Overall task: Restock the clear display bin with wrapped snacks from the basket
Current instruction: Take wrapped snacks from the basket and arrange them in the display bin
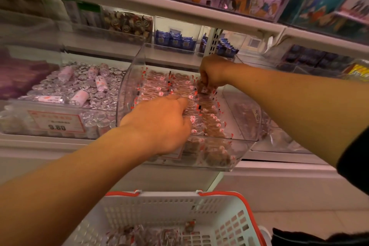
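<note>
My right hand pinches a snack over the bin's back row; my left hand lies flat, fingers spread, steadying the packed rows. I'd seat it upright against its neighbours. More wait in the basket below the bin.

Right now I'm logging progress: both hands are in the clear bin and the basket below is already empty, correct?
Not quite. The head view shows the basket below holding several wrapped snacks. The left hand and right hand are both in the clear bin.
</note>
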A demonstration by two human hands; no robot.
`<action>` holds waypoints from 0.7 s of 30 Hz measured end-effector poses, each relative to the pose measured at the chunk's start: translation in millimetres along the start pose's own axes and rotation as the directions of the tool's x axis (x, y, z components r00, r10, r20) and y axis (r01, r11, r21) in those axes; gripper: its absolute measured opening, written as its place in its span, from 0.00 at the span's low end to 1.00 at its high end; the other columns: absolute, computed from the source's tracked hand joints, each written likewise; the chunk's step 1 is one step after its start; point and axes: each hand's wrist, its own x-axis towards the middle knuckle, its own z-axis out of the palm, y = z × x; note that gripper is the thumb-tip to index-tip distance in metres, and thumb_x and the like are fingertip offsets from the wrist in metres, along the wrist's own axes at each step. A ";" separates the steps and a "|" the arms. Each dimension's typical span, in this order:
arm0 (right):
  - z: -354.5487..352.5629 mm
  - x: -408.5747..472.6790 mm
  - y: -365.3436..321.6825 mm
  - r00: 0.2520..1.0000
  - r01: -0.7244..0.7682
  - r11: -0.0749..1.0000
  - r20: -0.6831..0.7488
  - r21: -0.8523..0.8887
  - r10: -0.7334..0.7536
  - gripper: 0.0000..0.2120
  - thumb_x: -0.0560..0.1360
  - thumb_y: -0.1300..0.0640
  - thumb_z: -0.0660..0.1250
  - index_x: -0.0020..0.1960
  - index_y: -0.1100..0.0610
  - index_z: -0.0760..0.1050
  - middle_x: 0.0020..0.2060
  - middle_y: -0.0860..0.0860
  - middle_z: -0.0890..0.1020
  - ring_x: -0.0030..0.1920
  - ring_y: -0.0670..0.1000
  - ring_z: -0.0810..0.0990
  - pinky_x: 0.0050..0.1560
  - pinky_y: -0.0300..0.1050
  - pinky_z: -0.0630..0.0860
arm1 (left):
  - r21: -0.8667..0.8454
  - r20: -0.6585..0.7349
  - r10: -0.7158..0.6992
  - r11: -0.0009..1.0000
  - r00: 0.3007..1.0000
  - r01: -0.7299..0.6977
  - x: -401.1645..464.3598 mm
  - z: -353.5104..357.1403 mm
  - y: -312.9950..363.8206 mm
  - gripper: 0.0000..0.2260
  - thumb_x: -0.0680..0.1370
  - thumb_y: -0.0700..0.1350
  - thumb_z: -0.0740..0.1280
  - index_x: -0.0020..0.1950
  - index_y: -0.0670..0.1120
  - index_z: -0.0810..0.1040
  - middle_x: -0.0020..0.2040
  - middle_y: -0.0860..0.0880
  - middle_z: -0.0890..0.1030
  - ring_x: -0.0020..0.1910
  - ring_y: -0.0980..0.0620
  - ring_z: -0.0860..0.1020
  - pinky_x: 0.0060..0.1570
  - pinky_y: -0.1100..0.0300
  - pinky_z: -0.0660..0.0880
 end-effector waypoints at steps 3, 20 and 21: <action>-16.6 -26.0 -8.7 1.000 0.006 0.998 0.013 -0.064 -0.005 0.05 0.73 0.68 0.70 0.47 0.62 0.79 0.42 0.56 0.80 0.42 0.55 0.79 0.45 0.49 0.80 | 0.034 -0.211 0.067 0.998 0.975 -0.061 -7.8 0.8 5.0 0.13 0.79 0.52 0.56 0.60 0.49 0.72 0.56 0.50 0.76 0.56 0.47 0.75 0.57 0.48 0.71; 259.1 -267.9 -183.9 0.872 0.030 0.573 -0.302 0.819 0.385 0.04 0.72 0.63 0.70 0.46 0.56 0.79 0.40 0.51 0.80 0.38 0.48 0.74 0.41 0.50 0.76 | 0.190 0.428 0.088 0.964 0.900 -0.185 -120.0 150.0 -44.8 0.11 0.77 0.52 0.62 0.56 0.50 0.75 0.54 0.46 0.81 0.51 0.42 0.80 0.45 0.54 0.73; 278.4 -271.6 -188.4 0.947 -0.045 0.580 -0.149 0.813 0.283 0.07 0.73 0.60 0.70 0.51 0.56 0.79 0.45 0.51 0.81 0.41 0.50 0.77 0.44 0.52 0.78 | 0.176 0.501 -0.068 0.984 0.863 -0.025 -133.1 174.7 -52.6 0.13 0.76 0.52 0.63 0.59 0.50 0.75 0.58 0.45 0.79 0.55 0.42 0.78 0.51 0.54 0.74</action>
